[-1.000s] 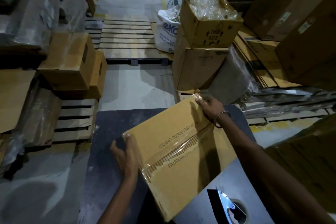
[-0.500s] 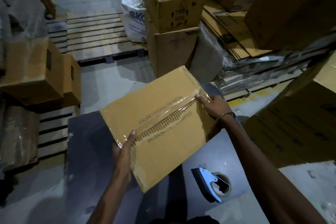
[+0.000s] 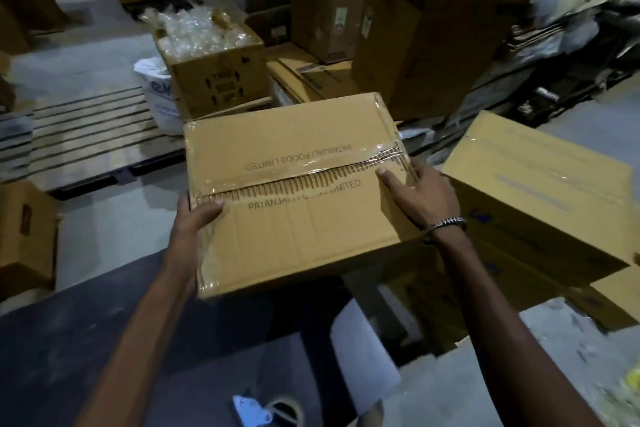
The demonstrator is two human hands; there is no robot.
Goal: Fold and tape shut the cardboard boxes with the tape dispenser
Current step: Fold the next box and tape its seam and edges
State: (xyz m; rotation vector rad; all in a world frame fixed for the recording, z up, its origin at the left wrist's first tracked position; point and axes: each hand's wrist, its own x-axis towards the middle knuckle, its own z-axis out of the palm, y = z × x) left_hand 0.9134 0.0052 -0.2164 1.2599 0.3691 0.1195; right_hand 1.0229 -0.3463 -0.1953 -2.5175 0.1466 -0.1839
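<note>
Lifted clear of the dark desk [image 3: 69, 340] since half a second ago, the taped cardboard box [image 3: 294, 198] now hangs level in the air beyond the desk's far edge, and the view has swung right toward a stack of closed cartons. A second earlier the box lay tilted on the desk. Judgement: sealing of this box is complete, and the step in hand is carrying it off to the stack at right.

Clear tape runs along the centre seam between the two printed flaps and wraps down both ends; the seam looks closed, though a torn strip of corrugation shows along it.

The left hand [image 3: 194, 222] grips the near left corner, thumb over the top at the seam end, fingers hidden underneath. The right hand [image 3: 420, 194] holds the right edge, fingers spread flat on the top panel, thumb over the side; a bracelet [image 3: 446, 224] sits on that wrist.

Count: one box held; one closed carton [image 3: 540, 180] just to its right, with more beneath it; one open carton [image 3: 214, 80] of clear plastic items at far left; one wooden pallet [image 3: 86, 135] on the floor; one tape dispenser [image 3: 252, 411], lying on the desk at the near edge, well apart from both hands.
</note>
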